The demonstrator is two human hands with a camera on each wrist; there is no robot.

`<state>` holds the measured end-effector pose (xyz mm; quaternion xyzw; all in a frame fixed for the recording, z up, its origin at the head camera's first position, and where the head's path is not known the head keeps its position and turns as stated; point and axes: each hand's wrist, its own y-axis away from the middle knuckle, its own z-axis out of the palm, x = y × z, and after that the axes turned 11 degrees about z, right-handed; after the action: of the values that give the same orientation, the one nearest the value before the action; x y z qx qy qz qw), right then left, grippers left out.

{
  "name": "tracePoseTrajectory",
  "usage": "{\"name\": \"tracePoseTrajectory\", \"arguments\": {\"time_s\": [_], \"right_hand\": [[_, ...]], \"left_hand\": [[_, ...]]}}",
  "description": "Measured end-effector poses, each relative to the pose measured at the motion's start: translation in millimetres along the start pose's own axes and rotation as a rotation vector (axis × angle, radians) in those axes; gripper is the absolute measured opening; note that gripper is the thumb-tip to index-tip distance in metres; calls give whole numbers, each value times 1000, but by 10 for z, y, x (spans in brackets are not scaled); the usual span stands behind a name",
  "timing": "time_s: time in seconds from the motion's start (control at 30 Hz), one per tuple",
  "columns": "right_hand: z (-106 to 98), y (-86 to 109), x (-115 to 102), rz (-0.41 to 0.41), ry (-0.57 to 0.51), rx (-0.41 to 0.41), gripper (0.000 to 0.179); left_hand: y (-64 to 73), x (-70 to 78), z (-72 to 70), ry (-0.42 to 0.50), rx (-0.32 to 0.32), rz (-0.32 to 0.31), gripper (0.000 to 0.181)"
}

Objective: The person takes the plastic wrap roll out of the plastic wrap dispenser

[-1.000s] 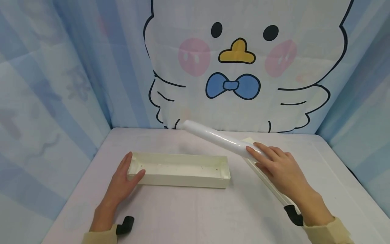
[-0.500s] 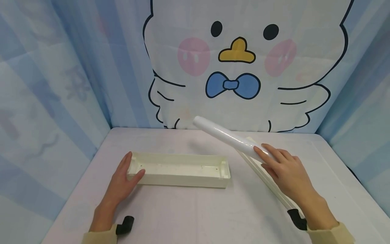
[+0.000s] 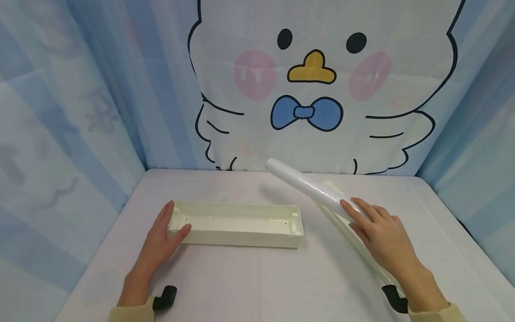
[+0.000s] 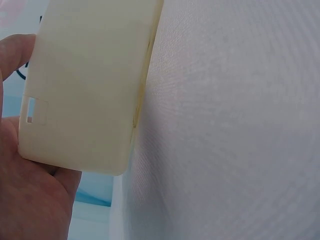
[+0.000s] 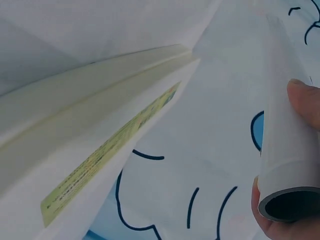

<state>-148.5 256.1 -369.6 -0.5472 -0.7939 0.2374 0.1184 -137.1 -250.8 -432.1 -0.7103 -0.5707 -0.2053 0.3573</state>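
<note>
My left hand [image 3: 158, 241] grips the left end of a long, open cream box [image 3: 241, 239], its thumb over the front wall and its fingers around the end. In the left wrist view that box's smooth outer face shows a small slot. My right hand [image 3: 388, 241] pinches the near end of a white roll of plastic film [image 3: 306, 184]. The roll slants with its far end raised to the left; the right wrist view shows its hollow dark core. Below that hand lies a long cream lid [image 3: 356, 241], partly hidden by roll and forearm.
A yellow-green printed label [image 5: 110, 150] runs along the long cream piece in the right wrist view. White cloth covers the table [image 3: 241, 286]. A curtain [image 3: 314, 147] with a cartoon bird hangs behind it, and blue curtains stand at both sides.
My right hand has moved to the right and a little nearer to me, carrying the roll of plastic film with it. The left hand and the box have stayed in place.
</note>
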Motion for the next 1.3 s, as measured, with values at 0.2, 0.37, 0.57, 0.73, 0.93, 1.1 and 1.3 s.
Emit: {"name": "tracePoseTrajectory", "arguments": {"time_s": [0.2, 0.37, 0.57, 0.73, 0.93, 1.1, 1.3], "right_hand": [[26, 96, 26, 43, 12, -31, 79], [45, 181, 57, 61, 13, -40, 74], [61, 276, 108, 46, 12, -33, 68], [66, 309, 135, 40, 15, -22, 69], [79, 351, 148, 38, 25, -27, 44], [78, 366, 150, 57, 44, -48, 59], [76, 386, 140, 103, 70, -89, 71]], "left_hand": [[6, 9, -3, -6, 1, 8, 88], [4, 21, -7, -4, 0, 5, 88], [3, 26, -3, -4, -3, 0, 88], [2, 29, -3, -7, -5, -6, 88], [4, 28, 3, -9, -5, -11, 89], [5, 29, 7, -14, -7, -15, 89], [3, 29, -2, -15, -8, -13, 88]]}}
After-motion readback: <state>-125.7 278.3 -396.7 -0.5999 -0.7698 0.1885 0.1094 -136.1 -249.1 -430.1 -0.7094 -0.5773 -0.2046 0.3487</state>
